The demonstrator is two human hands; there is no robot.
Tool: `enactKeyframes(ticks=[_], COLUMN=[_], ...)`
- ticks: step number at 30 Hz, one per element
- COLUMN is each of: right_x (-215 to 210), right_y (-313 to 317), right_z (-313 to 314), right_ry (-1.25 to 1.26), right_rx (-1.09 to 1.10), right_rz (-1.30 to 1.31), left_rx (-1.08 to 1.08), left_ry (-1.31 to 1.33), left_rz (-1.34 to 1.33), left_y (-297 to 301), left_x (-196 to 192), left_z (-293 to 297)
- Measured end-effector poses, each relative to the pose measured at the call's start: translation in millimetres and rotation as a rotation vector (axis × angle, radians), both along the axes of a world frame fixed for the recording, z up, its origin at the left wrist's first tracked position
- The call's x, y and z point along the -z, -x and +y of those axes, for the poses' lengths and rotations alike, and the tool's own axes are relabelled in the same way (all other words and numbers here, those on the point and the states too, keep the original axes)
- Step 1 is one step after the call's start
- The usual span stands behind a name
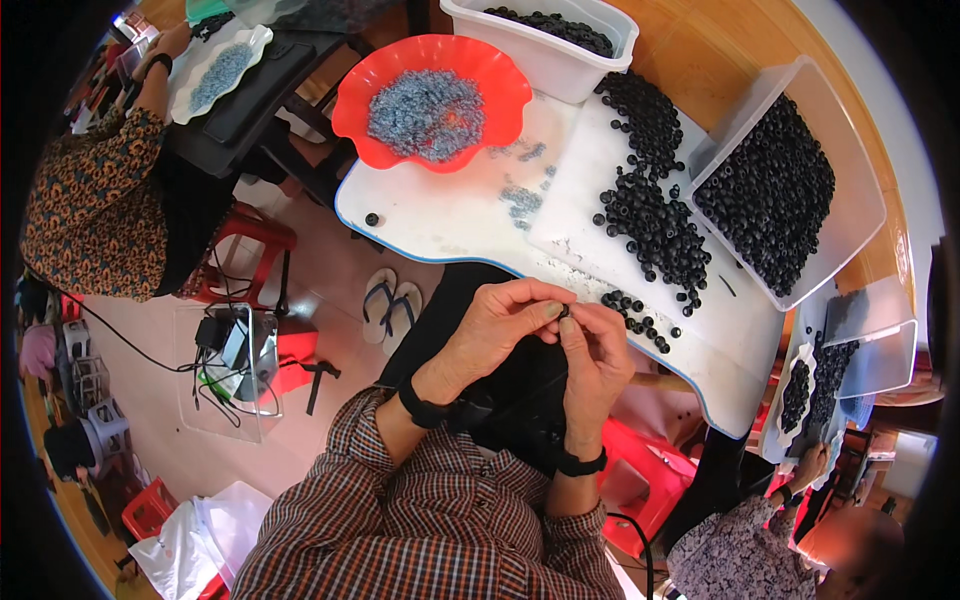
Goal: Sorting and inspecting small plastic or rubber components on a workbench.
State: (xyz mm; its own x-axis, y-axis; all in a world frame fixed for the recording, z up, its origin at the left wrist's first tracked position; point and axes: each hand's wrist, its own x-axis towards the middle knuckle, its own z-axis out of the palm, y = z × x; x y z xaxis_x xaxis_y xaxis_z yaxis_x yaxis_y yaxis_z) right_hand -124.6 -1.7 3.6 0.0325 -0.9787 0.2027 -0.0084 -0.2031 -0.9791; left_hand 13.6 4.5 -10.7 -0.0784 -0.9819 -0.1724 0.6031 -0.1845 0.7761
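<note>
My left hand (490, 330) and my right hand (598, 365) meet above my lap, just off the table's near edge. Thumbs and fingers of both pinch one small black round piece (564, 311), mostly covered by the fingertips. Close beyond my right hand, several like pieces (640, 318) lie loose at the table edge. A larger heap of black round pieces (655, 225) spreads over a white sheet (572, 215). Farther left stands a red scalloped bowl (355, 110) of tiny blue-grey bits (425, 110).
A clear bin (858, 195) tilts at the right, full of black pieces; a white tub (470, 20) stands at the back. One piece (372, 219) sits near the table's left corner. Co-workers sit at left (100, 210) and lower right (740, 550). Slippers (390, 305) lie on the floor.
</note>
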Motion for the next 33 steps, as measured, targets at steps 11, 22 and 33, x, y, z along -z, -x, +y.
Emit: enactKeyframes(ticks=[11,22,33], right_x=[5,3,5], right_y=[6,5,43], right_z=[-4,-5,-28], right_ry=[-0.137,-0.235,-0.177], right_rx=[-0.064,-0.079,0.188], right_rz=[-0.099,-0.256,0.017], left_rx=[0.036,0.056,0.053], left_ry=[-0.059,-0.045,-0.088], left_rz=[0.291,0.088,0.169], left_y=[-1,3,8], left_x=[8,4,9], left_z=[-2,-2,-6])
